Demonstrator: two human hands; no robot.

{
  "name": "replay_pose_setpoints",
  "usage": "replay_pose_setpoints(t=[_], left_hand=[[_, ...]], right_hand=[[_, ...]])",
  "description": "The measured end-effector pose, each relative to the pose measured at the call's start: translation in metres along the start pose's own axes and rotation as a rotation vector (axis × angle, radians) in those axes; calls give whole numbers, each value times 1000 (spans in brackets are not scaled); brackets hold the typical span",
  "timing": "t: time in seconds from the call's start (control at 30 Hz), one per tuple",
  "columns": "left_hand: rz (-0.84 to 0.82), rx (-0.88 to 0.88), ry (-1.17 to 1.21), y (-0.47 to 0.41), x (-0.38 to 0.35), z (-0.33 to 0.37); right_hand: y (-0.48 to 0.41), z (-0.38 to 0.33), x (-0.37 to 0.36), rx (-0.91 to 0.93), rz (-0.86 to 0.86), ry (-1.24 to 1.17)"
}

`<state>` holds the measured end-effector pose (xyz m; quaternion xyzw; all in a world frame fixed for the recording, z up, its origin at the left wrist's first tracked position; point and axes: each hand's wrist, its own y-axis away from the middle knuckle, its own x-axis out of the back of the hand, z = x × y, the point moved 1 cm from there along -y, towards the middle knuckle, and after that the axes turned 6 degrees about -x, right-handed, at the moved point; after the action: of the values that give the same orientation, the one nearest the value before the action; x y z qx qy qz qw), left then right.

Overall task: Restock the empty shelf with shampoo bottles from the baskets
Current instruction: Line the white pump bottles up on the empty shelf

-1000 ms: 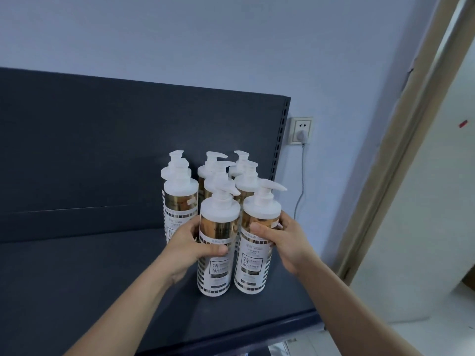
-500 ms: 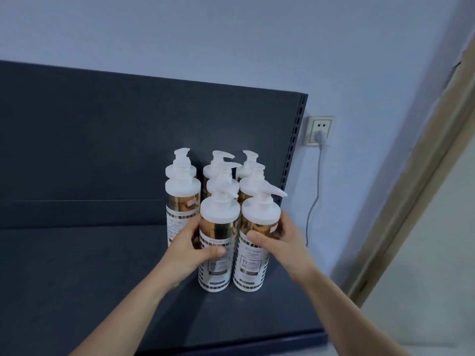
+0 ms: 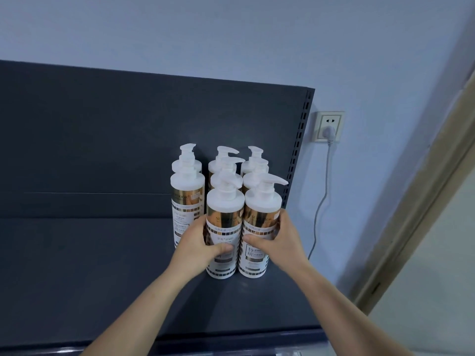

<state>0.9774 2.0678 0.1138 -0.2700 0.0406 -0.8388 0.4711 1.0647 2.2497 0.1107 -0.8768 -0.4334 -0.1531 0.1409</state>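
Dark grey shelf [image 3: 102, 265], upright back panel behind it. A cluster of white pump bottles with gold bands stands at the right end of the shelf, close to the slotted upright [image 3: 299, 150]; eight can be counted, and any behind them would be hidden. Arrangement reads as three columns running back toward the panel.

Left hand [image 3: 198, 245] is wrapped around the front-middle bottle [image 3: 225, 227], thumb across the label, fingers hidden behind. Right hand [image 3: 276, 240] is wrapped around the front-right bottle [image 3: 262, 217] in the same way. Both bottles stand upright with bases on the shelf, touching or nearly touching each other, just in front of the second row. Whether the grasp is firm or already slackening cannot be told.

The left column [image 3: 187, 199] shows two bottles only; the spot in front of it, beside the left hand, is bare. No baskets in view.

Judged step: seating the front pair flush with the rows behind. To do it well, the person should push low on the bodies rather than at the pump heads, keep both bases flat, and square the labels forward before letting go. The front-right pump spout [image 3: 272, 179] points off to the right, toward the slotted upright; turning it to match the others would tidy the row. Fingers should open outward so neighbouring bottles are not nudged.

Wall socket [image 3: 327, 127] with plug and cord sits right of the upright, clear of the work.
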Motion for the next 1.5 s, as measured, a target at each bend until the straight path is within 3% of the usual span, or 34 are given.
replay_pose_setpoints(t=[0.3,0.47,0.7,0.87,1.07,1.5], left_hand=[[-21,32,-172,5,-6,-1],[-102,118,-464,21,-10,-3],[-245,113,-650,51,-16,5],[-249,-102,-755,67,-28,16],[-419,-408,-786,63,-54,24],[-788,-858,-702,102,-91,20]], right_hand=[[-2,-1,1,-50,-82,92],[6,-1,5,-94,-92,267],[40,11,16,-125,-108,545],[73,21,29,-135,-88,707],[111,30,45,-246,23,813],[261,27,27,-736,341,888]])
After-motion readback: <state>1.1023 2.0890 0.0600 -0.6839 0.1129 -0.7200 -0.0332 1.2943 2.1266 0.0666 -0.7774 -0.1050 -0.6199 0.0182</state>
